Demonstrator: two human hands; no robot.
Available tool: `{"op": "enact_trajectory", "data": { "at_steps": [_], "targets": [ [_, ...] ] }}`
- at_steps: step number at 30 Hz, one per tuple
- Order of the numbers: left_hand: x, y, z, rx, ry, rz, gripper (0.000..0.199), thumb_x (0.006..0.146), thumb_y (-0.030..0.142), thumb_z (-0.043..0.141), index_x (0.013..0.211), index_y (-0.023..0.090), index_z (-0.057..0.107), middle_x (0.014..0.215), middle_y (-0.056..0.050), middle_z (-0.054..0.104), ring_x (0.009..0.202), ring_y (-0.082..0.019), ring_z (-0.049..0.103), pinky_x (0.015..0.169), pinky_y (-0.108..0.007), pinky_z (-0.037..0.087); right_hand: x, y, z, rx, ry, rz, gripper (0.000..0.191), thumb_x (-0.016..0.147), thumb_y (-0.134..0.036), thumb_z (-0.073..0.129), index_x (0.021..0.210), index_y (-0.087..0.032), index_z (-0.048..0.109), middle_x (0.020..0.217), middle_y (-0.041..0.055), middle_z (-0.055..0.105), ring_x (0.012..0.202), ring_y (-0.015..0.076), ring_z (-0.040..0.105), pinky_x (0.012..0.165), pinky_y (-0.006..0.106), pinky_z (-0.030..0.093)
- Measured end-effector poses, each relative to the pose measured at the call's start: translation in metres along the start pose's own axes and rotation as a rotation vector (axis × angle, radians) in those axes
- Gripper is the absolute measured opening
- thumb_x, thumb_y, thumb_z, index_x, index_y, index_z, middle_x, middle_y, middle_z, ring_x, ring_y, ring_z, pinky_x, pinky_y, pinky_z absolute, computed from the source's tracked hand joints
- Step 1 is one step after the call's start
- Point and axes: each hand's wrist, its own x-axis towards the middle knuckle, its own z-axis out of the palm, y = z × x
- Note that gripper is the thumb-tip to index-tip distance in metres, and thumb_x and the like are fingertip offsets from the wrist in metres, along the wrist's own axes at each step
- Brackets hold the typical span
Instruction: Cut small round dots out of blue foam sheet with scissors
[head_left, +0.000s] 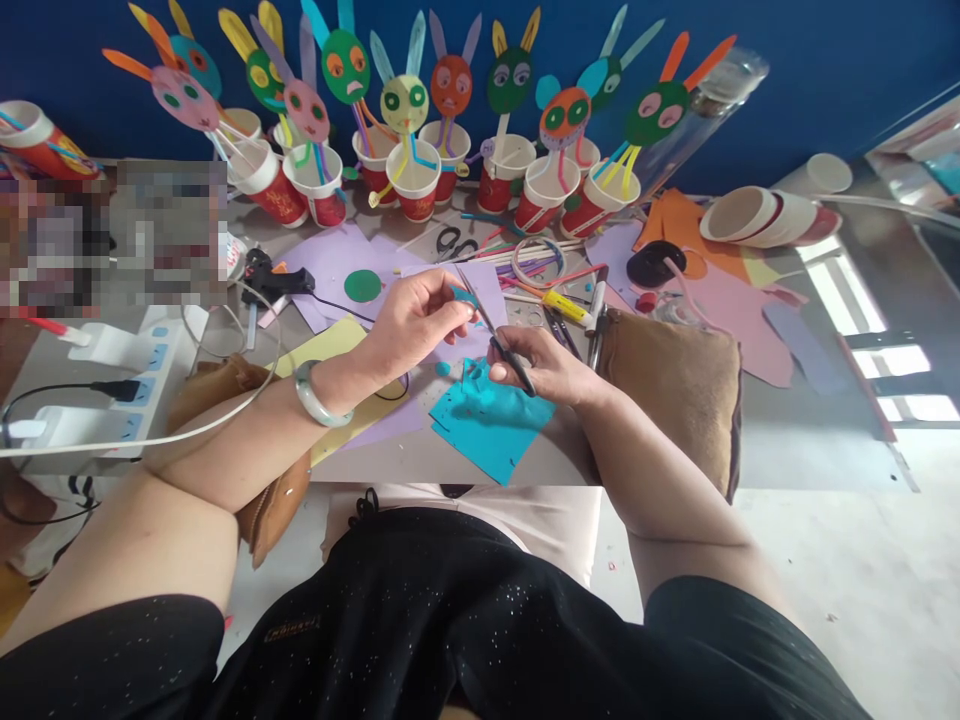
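Pinching the small blue paper piece (463, 296) between thumb and fingertips, my left hand (424, 322) is nearly closed, just beyond the turquoise sheets (495, 440). My right hand (551, 368) grasps the dark scissors (517, 368), fingers curled around the handles; the blades point up and away, right beside the piece. It looks small and flat, partly hidden by my fingers, so I can't make out its full outline. From my end, the turquoise sheets lie stacked askew near the table edge, with small scraps on top and a blue disc (443, 369) near their far left corner. Left of the sheets I see yellow paper (330, 350); right of them, a brown cushion (667, 395). Beyond them lie a yellow marker (568, 307), a green disc (363, 286) on purple paper (330, 255) and, farther off, paper cups (416, 180) holding long-eared paper faces (405, 103).
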Motion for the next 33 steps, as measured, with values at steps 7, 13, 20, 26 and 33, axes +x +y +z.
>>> {"op": "enact_trajectory", "data": {
  "at_steps": [7, 13, 20, 26, 33],
  "targets": [
    [0.0, 0.0003, 0.0002, 0.025, 0.011, -0.012, 0.004, 0.079, 0.015, 0.066, 0.08, 0.018, 0.067, 0.07, 0.001, 0.072, 0.061, -0.009, 0.066, 0.058, -0.02, 0.055, -0.0013, -0.0006, -0.0005, 0.064, -0.031, -0.004, 0.078, 0.07, -0.096, 0.071, 0.07, -0.021, 0.051, 0.066, -0.0038, 0.047, 0.066, 0.0114, 0.039, 0.061, 0.029, 0.029],
    [-0.0003, 0.0009, -0.0006, 0.031, -0.006, -0.007, 0.005, 0.079, 0.014, 0.065, 0.08, 0.018, 0.067, 0.073, 0.001, 0.074, 0.061, -0.009, 0.066, 0.058, -0.022, 0.055, -0.0012, -0.0002, -0.0007, 0.063, -0.056, 0.019, 0.078, 0.07, -0.096, 0.072, 0.07, -0.021, 0.05, 0.064, -0.005, 0.044, 0.064, 0.0104, 0.038, 0.058, 0.029, 0.027],
    [-0.0005, 0.0014, 0.0002, 0.007, -0.004, 0.012, 0.005, 0.078, 0.014, 0.065, 0.079, 0.018, 0.068, 0.074, 0.001, 0.075, 0.06, -0.008, 0.065, 0.056, -0.02, 0.053, -0.0007, -0.0003, -0.0009, 0.065, -0.039, 0.032, 0.078, 0.067, -0.095, 0.074, 0.068, -0.021, 0.049, 0.062, -0.0055, 0.044, 0.062, 0.01, 0.038, 0.058, 0.029, 0.028],
    [-0.0009, 0.0019, 0.0001, 0.016, -0.008, 0.015, 0.005, 0.081, 0.014, 0.066, 0.081, 0.018, 0.068, 0.075, 0.0, 0.075, 0.062, -0.008, 0.066, 0.057, -0.019, 0.054, -0.0004, 0.0025, -0.0004, 0.097, -0.031, 0.04, 0.074, 0.068, -0.089, 0.08, 0.069, -0.021, 0.05, 0.064, -0.0051, 0.047, 0.062, 0.01, 0.039, 0.057, 0.029, 0.028],
    [-0.0011, -0.0003, -0.0008, 0.011, 0.009, 0.054, 0.008, 0.082, 0.014, 0.068, 0.076, 0.018, 0.064, 0.071, 0.001, 0.071, 0.063, -0.008, 0.067, 0.056, -0.019, 0.054, -0.0012, 0.0024, -0.001, 0.094, -0.008, 0.045, 0.075, 0.066, -0.09, 0.081, 0.069, -0.02, 0.051, 0.064, -0.0048, 0.047, 0.063, 0.01, 0.039, 0.057, 0.028, 0.029]
  ]
}}
